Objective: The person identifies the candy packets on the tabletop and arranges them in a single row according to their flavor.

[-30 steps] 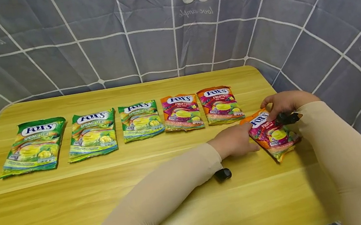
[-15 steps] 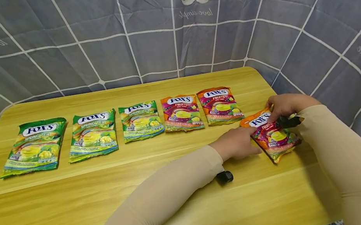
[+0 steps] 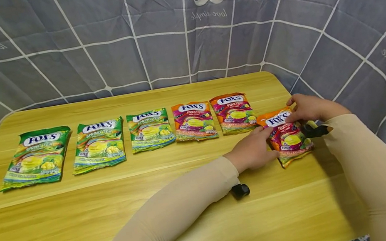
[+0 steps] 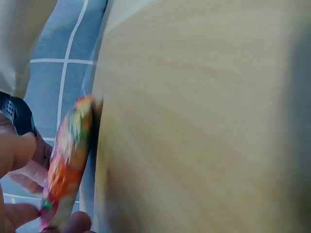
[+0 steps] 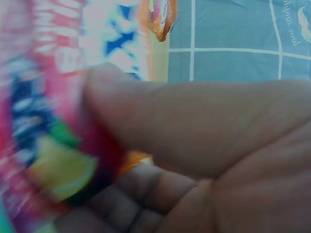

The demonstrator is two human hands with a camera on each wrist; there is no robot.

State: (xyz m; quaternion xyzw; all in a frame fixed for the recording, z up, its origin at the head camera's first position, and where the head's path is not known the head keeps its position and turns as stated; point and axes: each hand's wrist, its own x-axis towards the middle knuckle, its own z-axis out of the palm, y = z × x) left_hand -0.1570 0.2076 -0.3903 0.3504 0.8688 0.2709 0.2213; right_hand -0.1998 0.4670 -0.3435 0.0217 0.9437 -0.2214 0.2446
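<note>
An orange and purple Fox's Fruits candy bag (image 3: 288, 139) is at the right end of the table, slightly slanted. My left hand (image 3: 251, 151) grips its left edge. My right hand (image 3: 314, 107) pinches the upper right part, thumb over the printed front and the other fingers behind, as the right wrist view shows. Seen edge-on in the left wrist view, the candy bag (image 4: 68, 155) stands tilted close over the wood. Its top left corner lies right by the neighbouring orange candy bag (image 3: 235, 113).
Further left along the row lie another orange Fruits bag (image 3: 195, 122) and three green Spring Tea bags, the nearest green bag (image 3: 151, 130) beside it. A grey grid-patterned curtain (image 3: 167, 53) surrounds the wooden table (image 3: 136, 218) at the back and sides.
The held candy bag has shifted up and left toward the row and turned straighter. Both hands keep hold of it; the right hand has risen slightly.
</note>
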